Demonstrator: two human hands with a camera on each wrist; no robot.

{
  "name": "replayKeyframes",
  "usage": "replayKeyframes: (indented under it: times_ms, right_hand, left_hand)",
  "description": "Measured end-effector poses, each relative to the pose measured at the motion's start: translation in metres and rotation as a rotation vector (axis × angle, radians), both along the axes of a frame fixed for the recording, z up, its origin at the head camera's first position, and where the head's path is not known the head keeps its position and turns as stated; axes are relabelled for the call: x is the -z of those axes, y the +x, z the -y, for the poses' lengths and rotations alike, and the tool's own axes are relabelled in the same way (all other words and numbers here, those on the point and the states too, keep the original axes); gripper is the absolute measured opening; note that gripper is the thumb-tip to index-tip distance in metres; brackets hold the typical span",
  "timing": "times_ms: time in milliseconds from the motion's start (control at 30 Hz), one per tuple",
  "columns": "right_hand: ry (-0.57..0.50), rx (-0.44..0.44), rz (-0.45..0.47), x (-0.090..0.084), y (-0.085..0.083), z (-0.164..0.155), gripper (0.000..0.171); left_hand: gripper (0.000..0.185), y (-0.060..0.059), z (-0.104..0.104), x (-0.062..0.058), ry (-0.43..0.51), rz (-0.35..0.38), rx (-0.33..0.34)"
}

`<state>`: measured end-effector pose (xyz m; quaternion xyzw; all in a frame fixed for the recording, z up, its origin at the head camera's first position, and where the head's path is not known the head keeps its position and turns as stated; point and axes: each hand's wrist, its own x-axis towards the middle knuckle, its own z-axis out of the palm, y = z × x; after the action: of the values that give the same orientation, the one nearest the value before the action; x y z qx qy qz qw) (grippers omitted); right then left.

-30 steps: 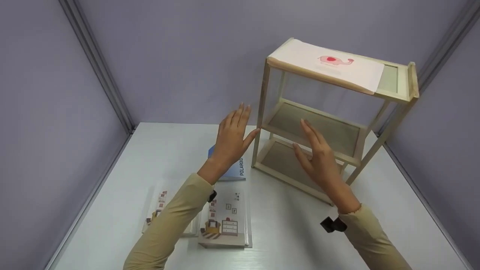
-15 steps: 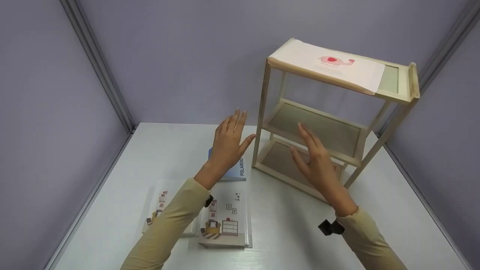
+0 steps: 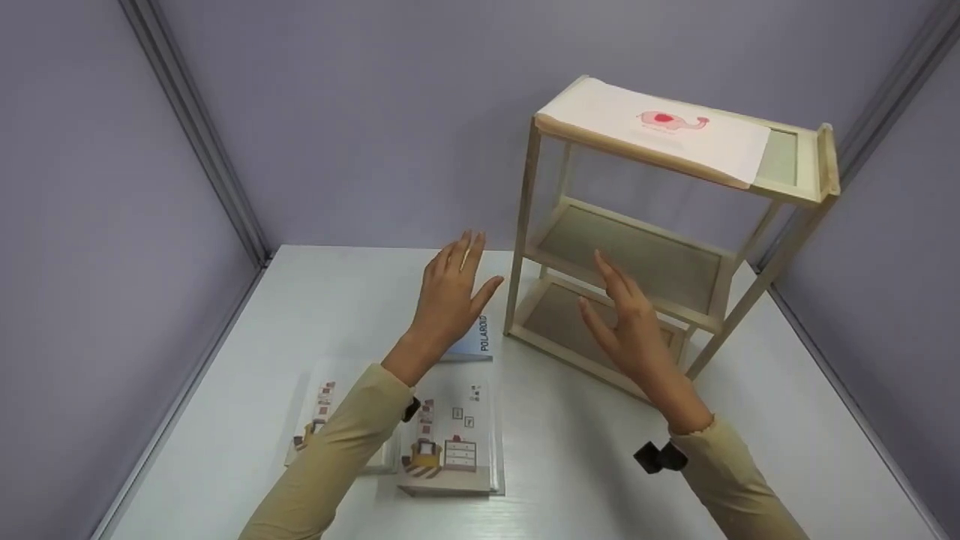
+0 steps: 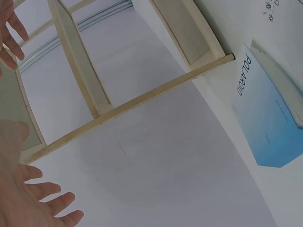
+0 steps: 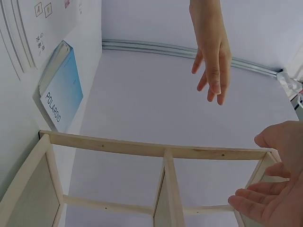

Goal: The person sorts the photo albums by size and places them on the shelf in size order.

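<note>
Raised hands held well apart above a white bench

The left hand (image 3: 450, 300) and right hand (image 3: 634, 330) are held in the air, with fingers mostly straight and nothing gripped. A wooden shelf (image 3: 664, 259) is stood just beyond the right hand, its lower boards partly hidden by it; its top is mostly covered by a sheet (image 3: 675, 150) printed with a pink elephant. Beneath the left hand, a blue Polaroid box (image 3: 471, 343) is partly blocked from view. Nearer the person than that hand, two printed packs (image 3: 450, 442) are laid side by side, one half hidden by the left sleeve (image 3: 330, 457). Between and below the hands, the glossy bench (image 3: 555, 442) is dimmed by a soft shadow. The space is enclosed by pale lilac walls (image 3: 360, 135), with metal rails (image 3: 196, 127) set in the corners on both sides of the hands.
</note>
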<state>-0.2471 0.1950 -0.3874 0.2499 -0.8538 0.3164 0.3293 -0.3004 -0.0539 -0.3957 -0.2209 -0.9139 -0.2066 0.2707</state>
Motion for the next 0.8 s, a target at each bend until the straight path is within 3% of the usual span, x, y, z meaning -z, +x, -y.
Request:
replayKeyframes:
  times_ms: [800]
  right_hand:
    - [-0.005,-0.062,0.167,0.017,0.003,0.001,0.061]
  left_hand:
    - [0.065,0.006,0.010,0.023,0.075,0.098,0.020]
